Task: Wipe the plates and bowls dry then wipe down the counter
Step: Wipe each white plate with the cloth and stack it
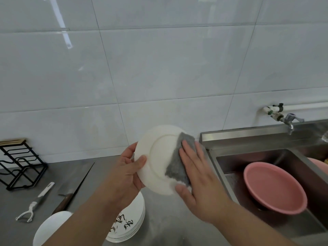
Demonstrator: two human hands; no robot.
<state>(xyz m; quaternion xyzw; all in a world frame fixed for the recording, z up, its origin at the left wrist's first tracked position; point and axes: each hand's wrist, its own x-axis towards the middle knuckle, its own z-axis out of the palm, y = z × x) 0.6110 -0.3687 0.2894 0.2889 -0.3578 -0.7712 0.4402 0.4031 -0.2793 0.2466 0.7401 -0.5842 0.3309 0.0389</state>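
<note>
My left hand (130, 168) grips the left rim of a white plate (158, 162), thumb on the upturned underside, and holds it tilted above the steel counter (159, 219). My right hand (197, 178) lies flat with straight fingers on a grey cloth (174, 167) and presses it against the plate's right half. Below my left forearm sits a stack of white plates with black brush writing (129, 226). A white bowl (48, 228) stands at the lower left, partly behind my arm.
A steel sink (229, 162) at the right holds a pink basin (274, 187); a tap (288, 121) juts from the tiled wall above it. On the left counter lie a cleaver (74, 183), a white peeler (34, 203) and a black wire rack (19, 164).
</note>
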